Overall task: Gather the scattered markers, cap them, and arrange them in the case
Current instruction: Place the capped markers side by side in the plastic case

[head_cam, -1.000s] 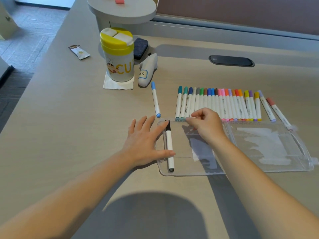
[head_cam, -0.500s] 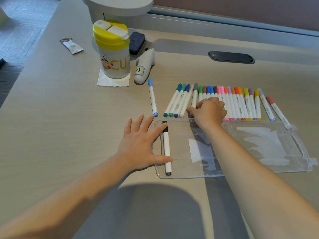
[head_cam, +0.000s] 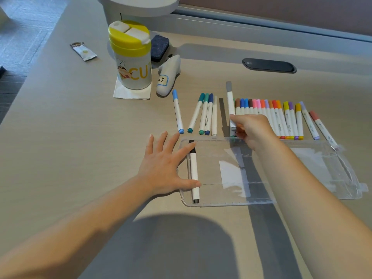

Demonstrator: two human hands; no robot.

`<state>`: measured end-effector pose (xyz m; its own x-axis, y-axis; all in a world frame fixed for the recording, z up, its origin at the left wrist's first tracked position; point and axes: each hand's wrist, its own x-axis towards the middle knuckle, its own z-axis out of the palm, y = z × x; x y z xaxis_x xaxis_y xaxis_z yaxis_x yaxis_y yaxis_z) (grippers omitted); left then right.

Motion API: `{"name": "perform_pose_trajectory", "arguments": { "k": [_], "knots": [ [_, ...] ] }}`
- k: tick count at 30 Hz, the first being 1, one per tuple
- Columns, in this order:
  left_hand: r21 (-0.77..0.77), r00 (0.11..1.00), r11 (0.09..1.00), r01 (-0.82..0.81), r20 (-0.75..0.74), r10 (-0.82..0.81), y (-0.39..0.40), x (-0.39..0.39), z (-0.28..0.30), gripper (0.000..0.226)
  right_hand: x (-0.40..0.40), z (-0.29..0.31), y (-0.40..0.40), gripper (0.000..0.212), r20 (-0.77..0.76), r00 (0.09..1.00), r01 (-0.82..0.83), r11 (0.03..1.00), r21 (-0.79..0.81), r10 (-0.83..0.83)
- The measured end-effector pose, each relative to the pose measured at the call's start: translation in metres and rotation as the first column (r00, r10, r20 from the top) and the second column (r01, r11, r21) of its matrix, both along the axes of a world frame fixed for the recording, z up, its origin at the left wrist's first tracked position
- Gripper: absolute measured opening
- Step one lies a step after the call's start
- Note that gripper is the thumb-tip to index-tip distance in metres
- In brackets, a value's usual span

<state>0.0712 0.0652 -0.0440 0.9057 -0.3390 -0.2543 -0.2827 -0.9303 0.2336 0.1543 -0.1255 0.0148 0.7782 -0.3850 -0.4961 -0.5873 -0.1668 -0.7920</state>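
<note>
Pinching the light, stiff grey-capped white marker (head_cam: 229,101) mid-barrel, the right hand (head_cam: 252,128) lifts it just beyond the clear plastic case (head_cam: 302,198); the left hand (head_cam: 165,168), fingers spread, steadies the case's near end.

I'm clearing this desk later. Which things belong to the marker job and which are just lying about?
Job:
- clear case
- black marker in it
- gray marker in right hand
- marker row
- loose markers

Lying about:
- yellow-lidded cup
- napkin
- eraser
- snack packet
- white labelled device
</note>
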Motion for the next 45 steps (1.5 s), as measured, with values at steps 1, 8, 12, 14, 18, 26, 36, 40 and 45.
{"name": "perform_pose_trajectory", "arguments": {
  "k": [1,8,12,14,18,26,36,40,45],
  "knots": [
    [0.001,1.0,1.0,0.001,-0.011,-0.001,0.0,0.001,0.0,0.108,-0.006,0.003,-0.001,0.01,0.006,1.0,-0.012,0.993,0.121,0.012],
    [0.013,0.999,1.0,-0.002,-0.04,0.003,-0.003,0.002,0.005,0.099,-0.056,0.009,0.002,0.006,0.033,0.944,-0.313,0.855,0.413,0.329],
    [-0.003,1.0,1.0,-0.011,-0.008,0.011,0.0,0.001,0.004,0.109,-0.072,0.0,0.009,0.012,-0.039,0.846,-0.505,0.822,0.263,0.532],
    [-0.012,1.0,1.0,-0.024,-0.012,0.024,0.0,0.0,0.005,0.102,-0.075,-0.005,0.013,0.015,-0.083,0.829,-0.536,0.827,0.169,0.553],
    [-0.103,0.998,0.993,-0.048,-0.051,0.043,0.002,0.001,0.008,0.101,-0.076,-0.009,0.018,0.017,-0.11,0.808,-0.581,0.814,0.009,0.579],
    [-0.227,0.994,0.97,-0.086,-0.091,0.066,0.012,0.0,0.018,0.074,-0.081,-0.012,0.021,0.023,-0.219,0.708,-0.702,0.703,-0.114,0.671],
    [-0.258,0.992,0.959,-0.119,-0.072,0.104,0.001,0.001,0.023,0.081,-0.075,-0.011,0.015,0.018,-0.185,0.706,-0.708,0.692,-0.143,0.684],
    [-0.201,0.997,0.977,-0.066,-0.05,0.057,-0.01,-0.001,0.016,0.091,-0.062,-0.007,-0.001,0.007,0.005,0.836,-0.528,0.807,-0.265,0.549],
    [-0.07,0.999,0.997,-0.025,-0.026,0.023,-0.015,0.002,0.006,0.103,-0.036,-0.008,0.003,0.034,0.199,0.831,-0.408,0.813,-0.416,0.519]
  ]
}}
